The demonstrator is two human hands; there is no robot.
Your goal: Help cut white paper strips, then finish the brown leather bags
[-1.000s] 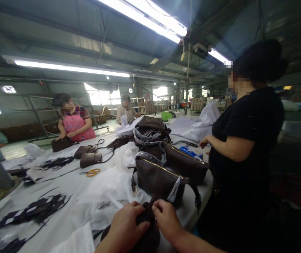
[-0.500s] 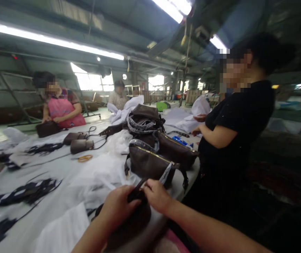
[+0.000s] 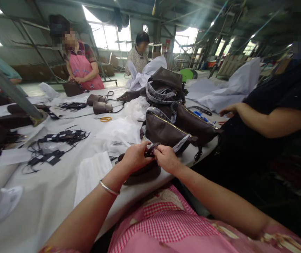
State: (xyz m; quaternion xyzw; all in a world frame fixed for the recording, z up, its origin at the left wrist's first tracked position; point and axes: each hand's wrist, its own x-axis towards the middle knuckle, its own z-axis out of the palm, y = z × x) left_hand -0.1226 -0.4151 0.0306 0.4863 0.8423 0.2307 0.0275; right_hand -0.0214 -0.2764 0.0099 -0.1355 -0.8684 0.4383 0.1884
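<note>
The white-covered counter [image 3: 61, 182] carries a heap of brown bags [image 3: 166, 130] along its right edge. A dark brown pouch [image 3: 142, 172] lies at its near edge. Just above the pouch, the left hand [image 3: 134, 156] and right hand [image 3: 166, 159] pinch its short strap [image 3: 152, 147], the fingers [image 3: 141, 147] of both closed on it from either side.

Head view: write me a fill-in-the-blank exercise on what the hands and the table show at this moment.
1. The left hand and the right hand both pinch a dark strap over a small ____ bag.
2. The silver bangle sits on the ____ wrist.
3. Across the table, one co-worker's apron is ____.
Missing words: brown; left; pink.
</note>
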